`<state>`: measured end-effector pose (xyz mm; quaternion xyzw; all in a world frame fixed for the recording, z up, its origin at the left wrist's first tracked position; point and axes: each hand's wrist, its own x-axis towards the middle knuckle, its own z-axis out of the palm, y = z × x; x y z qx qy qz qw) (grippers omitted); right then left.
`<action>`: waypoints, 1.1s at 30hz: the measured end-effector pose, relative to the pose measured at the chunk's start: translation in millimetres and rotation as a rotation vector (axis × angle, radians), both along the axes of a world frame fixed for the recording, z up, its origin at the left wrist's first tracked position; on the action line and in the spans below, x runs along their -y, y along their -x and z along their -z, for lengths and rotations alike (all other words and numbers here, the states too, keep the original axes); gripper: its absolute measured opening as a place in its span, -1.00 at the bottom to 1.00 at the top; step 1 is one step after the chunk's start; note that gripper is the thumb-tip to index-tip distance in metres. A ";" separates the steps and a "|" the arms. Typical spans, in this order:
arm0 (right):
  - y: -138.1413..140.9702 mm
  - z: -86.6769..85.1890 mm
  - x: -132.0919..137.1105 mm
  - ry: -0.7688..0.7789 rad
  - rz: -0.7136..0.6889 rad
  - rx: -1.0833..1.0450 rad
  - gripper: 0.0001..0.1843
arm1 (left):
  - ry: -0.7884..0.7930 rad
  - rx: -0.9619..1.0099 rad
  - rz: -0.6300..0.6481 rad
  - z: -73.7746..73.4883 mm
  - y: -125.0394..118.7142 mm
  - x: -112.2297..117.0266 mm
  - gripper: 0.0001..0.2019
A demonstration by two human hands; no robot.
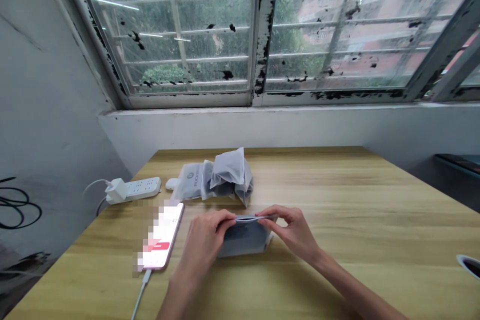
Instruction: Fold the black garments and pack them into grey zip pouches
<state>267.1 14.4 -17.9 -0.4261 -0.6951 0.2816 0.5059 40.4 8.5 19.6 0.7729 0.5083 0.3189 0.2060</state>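
A grey, frosted plastic pouch (pixel 245 239) stands on the wooden table in front of me, its top edge up. My left hand (pixel 210 232) pinches the left end of that edge between thumb and fingers. At the right end, my right hand (pixel 288 227) pinches the same edge. Between the two hands the pouch's mouth shows a narrow gap. What the pouch holds cannot be made out. Just behind it lie several similar pouches, one with printed lettering (pixel 193 180) and a crumpled one (pixel 230 172) on top.
Left of my hands lies a phone (pixel 163 237) with a lit screen, a white charging cable (pixel 142 290) at its lower end. A white power strip (pixel 142 189) with a plugged-in adapter (pixel 117 191) sits at the table's left edge. A dark-centred round object (pixel 469 265) is at far right.
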 end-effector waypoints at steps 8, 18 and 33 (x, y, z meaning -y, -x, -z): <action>-0.4 0.8 -0.3 -0.011 0.002 0.007 -0.74 | -0.036 0.044 -0.018 -4.7 -0.4 0.0 -0.87; -0.7 0.5 -1.0 0.004 0.011 0.016 -0.71 | -0.104 0.031 0.030 0.8 2.9 -0.1 -0.83; 2.9 -27.2 -6.0 -0.313 -0.120 0.347 -0.76 | -0.323 -0.106 0.042 13.0 0.6 0.0 -0.74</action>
